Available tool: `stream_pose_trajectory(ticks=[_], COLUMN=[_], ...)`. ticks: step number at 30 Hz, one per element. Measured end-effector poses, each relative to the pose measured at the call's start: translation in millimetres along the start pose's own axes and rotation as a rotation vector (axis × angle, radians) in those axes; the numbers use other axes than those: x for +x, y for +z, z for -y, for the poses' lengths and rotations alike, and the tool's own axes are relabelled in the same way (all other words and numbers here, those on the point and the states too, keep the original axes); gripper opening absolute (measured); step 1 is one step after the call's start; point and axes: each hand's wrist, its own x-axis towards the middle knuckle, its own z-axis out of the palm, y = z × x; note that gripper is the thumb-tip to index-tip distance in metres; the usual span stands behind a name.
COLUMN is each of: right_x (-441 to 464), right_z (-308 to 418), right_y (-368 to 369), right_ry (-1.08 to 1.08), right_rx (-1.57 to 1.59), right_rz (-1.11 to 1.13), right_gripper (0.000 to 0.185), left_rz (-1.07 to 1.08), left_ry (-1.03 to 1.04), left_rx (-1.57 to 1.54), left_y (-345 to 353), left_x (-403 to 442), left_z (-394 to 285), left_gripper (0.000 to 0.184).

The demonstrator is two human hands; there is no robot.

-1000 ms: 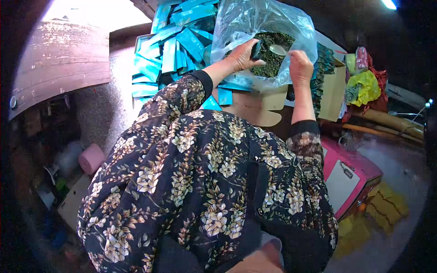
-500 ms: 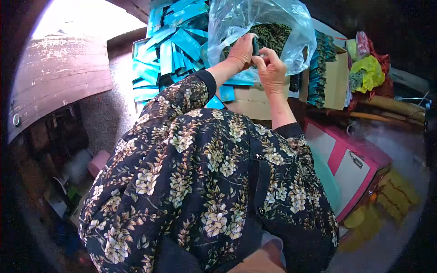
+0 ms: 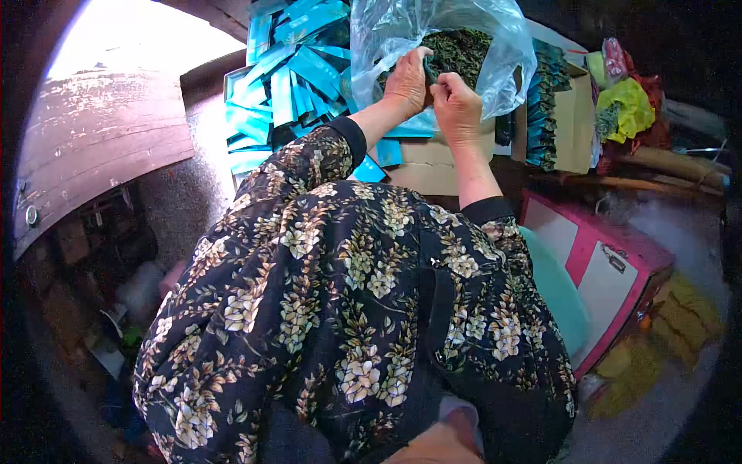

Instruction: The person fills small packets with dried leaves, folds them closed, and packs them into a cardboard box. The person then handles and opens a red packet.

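Over the mouth of a clear plastic bag (image 3: 506, 97), my left hand (image 3: 406, 82) is closed around a small dark teal packet (image 3: 430, 69), mostly hidden by the fingers. My right hand (image 3: 459, 112) is beside it, with thumb and forefinger pinched together at the packet's near edge. Just beyond both hands, dark green dried leaves (image 3: 466, 52), looking like loose tea, fill the bag. To the left lies a heap of flat bright blue packets (image 3: 313, 69), several of them overlapping at angles.
Right of the bag, a cardboard box (image 3: 573, 127) holds a row of upright dark teal packets (image 3: 541, 108). Yellow and red plastic bags (image 3: 627, 108) lie farther right. A pink and white cabinet (image 3: 595, 267) stands below, near a pale green round surface (image 3: 558, 298).
My right hand's fingers have closed into a pinch at the packet's edge, where the forefinger was raised before. My left hand has turned slightly, and the view has shifted a little.
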Motion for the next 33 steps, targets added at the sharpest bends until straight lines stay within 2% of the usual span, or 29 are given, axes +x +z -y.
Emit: stream_pose_trajectory(ticks=[5, 8, 13, 15, 16, 18, 21, 27, 30, 33], right_x=[-2, -14, -51, -75, -89, -116, -128, -108, -119, -112], right_z=[1, -9, -15, -33, -52, -89, -110, -103, -113, -110], right_y=[-40, -74, -116, -114, -105, -79, -65, -81, -74, -74], right_ry=[-0.055, -0.003, 0.157, 0.297, 0.300, 0.280, 0.292, 0.255, 0.289, 0.278], right_rx=[-0.025, -0.008, -0.049, -0.112, -0.110, -0.340, -0.325, -0.204, -0.323, -0.274], right_rz=[-0.048, -0.155, -0.252, -0.267, -0.266, -0.158, -0.168, -0.319, -0.125, -0.181], right_gripper=[0.008, 0.006, 0.004, 0.005, 0.005, 0.005, 0.005, 0.006, 0.007, 0.008], left_rz=[0.008, 0.084, 0.130, 0.204, 0.243, 0.251, 0.272, 0.313, 0.331, 0.340], left_ry=[0.165, 0.200, 0.202, 0.150, 0.121, 0.125, 0.124, 0.099, 0.108, 0.123], left_rx=[-0.069, -0.090, -0.144, -0.163, -0.170, -0.165, -0.153, -0.134, -0.126, -0.115], left_y=[-4, -14, -24, -31, -34, -38, -37, -39, -38, -37], left_x=[6, 3, -13, -21, -24, -30, -32, -31, -37, -35], left_z=[-20, -26, -1, 1, 3, 9, 16, 19, 20, 26], left_gripper=[0.082, 0.089, 0.086, 0.086, 0.085, 0.084, 0.082, 0.079, 0.078, 0.077])
